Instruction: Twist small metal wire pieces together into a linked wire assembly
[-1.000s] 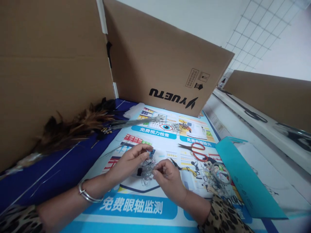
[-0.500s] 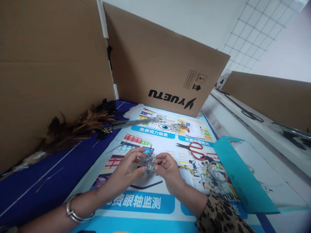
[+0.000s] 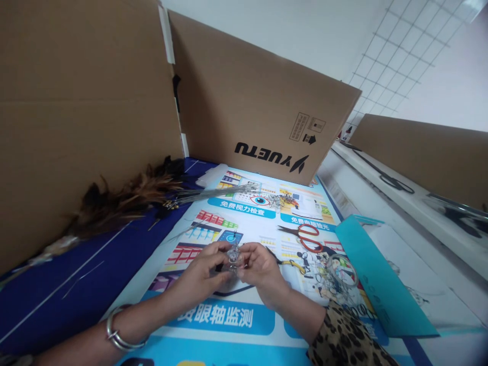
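Observation:
A small cluster of clear, glittering beads on wire point(image 3: 234, 255) is held above the printed sheet, between my two hands. My left hand point(image 3: 211, 265) pinches it from the left, thumb below and fingers curled above. From the other side my right hand point(image 3: 261, 265) grips it with thumb and fingertips. The exact shape of the piece is partly covered by my fingers. Just right of my right hand lies a tool with yellow handles point(image 3: 293, 264). Scissors with red-orange handles point(image 3: 309, 238) rest farther back.
A tangle of wire and beads point(image 3: 335, 279) lies on the right beside a teal folder point(image 3: 381, 279). Thin metal wires point(image 3: 217, 192) and brown feathers point(image 3: 129, 195) are at the back left. Cardboard panels point(image 3: 259, 91) stand behind and to the left.
My hands have drawn closer together around the beaded piece, and my left fingers have closed in on it. The view has shifted slightly.

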The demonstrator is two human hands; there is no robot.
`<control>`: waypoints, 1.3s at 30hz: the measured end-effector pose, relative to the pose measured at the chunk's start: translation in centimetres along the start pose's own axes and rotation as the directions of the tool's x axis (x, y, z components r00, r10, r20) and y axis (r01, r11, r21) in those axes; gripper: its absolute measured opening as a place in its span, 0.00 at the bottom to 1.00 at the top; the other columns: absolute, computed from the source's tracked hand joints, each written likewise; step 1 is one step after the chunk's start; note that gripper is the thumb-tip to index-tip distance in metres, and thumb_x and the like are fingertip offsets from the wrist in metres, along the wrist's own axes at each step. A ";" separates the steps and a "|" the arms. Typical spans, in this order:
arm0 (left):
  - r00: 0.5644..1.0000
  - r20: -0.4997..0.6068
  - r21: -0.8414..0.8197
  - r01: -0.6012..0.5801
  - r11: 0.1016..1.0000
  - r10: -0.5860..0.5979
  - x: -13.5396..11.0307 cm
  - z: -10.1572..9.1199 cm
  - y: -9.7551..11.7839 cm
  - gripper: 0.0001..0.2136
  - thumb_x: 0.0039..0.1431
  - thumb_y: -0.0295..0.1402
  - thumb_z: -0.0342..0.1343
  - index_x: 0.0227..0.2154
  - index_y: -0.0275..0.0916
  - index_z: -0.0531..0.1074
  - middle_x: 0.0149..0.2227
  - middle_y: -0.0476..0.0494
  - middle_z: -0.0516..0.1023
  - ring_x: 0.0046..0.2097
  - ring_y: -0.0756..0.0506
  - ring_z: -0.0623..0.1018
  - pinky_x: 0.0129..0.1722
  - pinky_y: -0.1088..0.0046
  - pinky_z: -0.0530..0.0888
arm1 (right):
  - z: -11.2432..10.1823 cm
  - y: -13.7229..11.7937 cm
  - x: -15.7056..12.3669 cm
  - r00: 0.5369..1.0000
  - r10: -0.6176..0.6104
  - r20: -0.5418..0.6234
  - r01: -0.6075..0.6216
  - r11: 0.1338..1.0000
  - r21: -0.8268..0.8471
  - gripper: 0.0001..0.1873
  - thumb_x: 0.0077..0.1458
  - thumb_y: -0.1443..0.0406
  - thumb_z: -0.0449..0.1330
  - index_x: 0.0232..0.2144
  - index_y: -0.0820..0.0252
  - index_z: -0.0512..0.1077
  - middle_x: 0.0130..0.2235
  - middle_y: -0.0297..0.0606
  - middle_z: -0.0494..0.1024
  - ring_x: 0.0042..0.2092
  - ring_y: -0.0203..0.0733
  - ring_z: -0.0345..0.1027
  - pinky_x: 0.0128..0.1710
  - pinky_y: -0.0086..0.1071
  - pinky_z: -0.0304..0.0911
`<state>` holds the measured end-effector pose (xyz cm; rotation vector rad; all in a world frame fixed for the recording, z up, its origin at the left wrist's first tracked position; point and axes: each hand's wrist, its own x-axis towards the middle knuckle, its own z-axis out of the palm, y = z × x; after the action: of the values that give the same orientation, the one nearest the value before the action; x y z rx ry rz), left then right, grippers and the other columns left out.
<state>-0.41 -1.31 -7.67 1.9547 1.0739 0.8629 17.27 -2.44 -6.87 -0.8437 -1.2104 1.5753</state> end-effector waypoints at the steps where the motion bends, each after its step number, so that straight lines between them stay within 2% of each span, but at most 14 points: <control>1: 1.000 -0.001 -0.004 0.001 1.000 -0.001 0.0 0.0 0.0 0.08 0.51 0.28 0.54 0.34 0.43 0.74 0.50 0.42 0.65 0.53 0.39 0.64 0.52 0.61 0.63 | 0.0 0.0 0.0 1.000 0.000 0.006 0.000 1.000 -0.002 0.23 0.38 0.67 0.66 0.40 0.57 0.65 0.32 0.33 0.70 0.33 0.35 0.64 0.31 0.28 0.63; 7: 0.999 -0.043 -0.028 -0.019 0.999 0.018 -0.2 0.2 0.2 0.05 0.52 0.29 0.53 0.30 0.43 0.73 0.49 0.42 0.65 0.53 0.40 0.63 0.51 0.61 0.63 | 0.4 -0.2 0.0 1.000 0.000 0.020 0.001 1.000 -0.004 0.24 0.38 0.68 0.66 0.40 0.56 0.65 0.32 0.31 0.68 0.32 0.33 0.64 0.34 0.28 0.62; 11: 1.000 -0.026 -0.052 -0.011 0.999 0.009 0.1 0.2 0.2 0.06 0.53 0.28 0.51 0.27 0.41 0.73 0.47 0.43 0.66 0.52 0.40 0.65 0.51 0.62 0.64 | 0.5 -0.2 0.1 1.000 -0.001 0.012 0.001 1.000 -0.022 0.23 0.38 0.68 0.66 0.40 0.57 0.66 0.33 0.32 0.69 0.33 0.34 0.64 0.34 0.29 0.62; 17: 0.998 -0.055 -0.028 -0.022 0.999 0.020 0.2 0.0 0.3 0.05 0.52 0.28 0.50 0.24 0.39 0.69 0.44 0.42 0.67 0.51 0.40 0.64 0.48 0.64 0.65 | 0.1 -0.1 0.1 1.000 -0.002 -0.005 0.002 0.999 0.051 0.21 0.39 0.71 0.65 0.39 0.57 0.66 0.31 0.31 0.68 0.33 0.33 0.62 0.32 0.26 0.59; 23: 0.994 -0.081 0.015 -0.075 0.997 0.076 -0.3 -0.6 1.2 0.06 0.55 0.30 0.49 0.27 0.39 0.69 0.48 0.42 0.64 0.53 0.41 0.63 0.51 0.64 0.62 | 0.1 -0.1 0.2 0.999 0.019 -0.038 -0.014 0.994 0.109 0.20 0.39 0.74 0.64 0.38 0.58 0.66 0.30 0.30 0.67 0.32 0.32 0.61 0.31 0.25 0.57; 27: 0.996 -0.081 -0.014 -0.036 0.999 0.035 -0.3 -0.7 1.0 0.10 0.59 0.32 0.45 0.28 0.40 0.71 0.47 0.43 0.64 0.53 0.42 0.63 0.52 0.64 0.62 | 0.1 -0.1 0.3 1.000 0.015 -0.015 -0.013 0.993 0.115 0.20 0.41 0.74 0.64 0.39 0.58 0.66 0.31 0.31 0.69 0.33 0.32 0.62 0.33 0.25 0.56; 35: 0.998 -0.057 -0.083 -0.005 0.997 0.000 0.1 -0.2 0.5 0.08 0.58 0.34 0.50 0.33 0.42 0.74 0.47 0.43 0.65 0.51 0.43 0.65 0.51 0.64 0.63 | 0.1 0.0 0.2 1.000 0.006 0.019 -0.007 0.998 0.060 0.20 0.42 0.73 0.63 0.41 0.57 0.67 0.34 0.34 0.71 0.36 0.34 0.64 0.36 0.28 0.58; 39: 0.996 -0.078 -0.079 0.029 0.996 -0.035 0.0 -0.1 0.4 0.08 0.56 0.35 0.51 0.30 0.42 0.74 0.46 0.43 0.66 0.51 0.43 0.65 0.51 0.63 0.64 | 0.1 0.2 0.3 1.000 -0.004 0.031 0.003 1.000 0.031 0.20 0.42 0.72 0.64 0.40 0.58 0.67 0.34 0.34 0.72 0.36 0.34 0.64 0.36 0.29 0.58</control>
<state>-0.32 -1.45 -7.26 1.8474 1.0981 0.9579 17.02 -2.24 -7.03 -0.7997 -1.2056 1.6056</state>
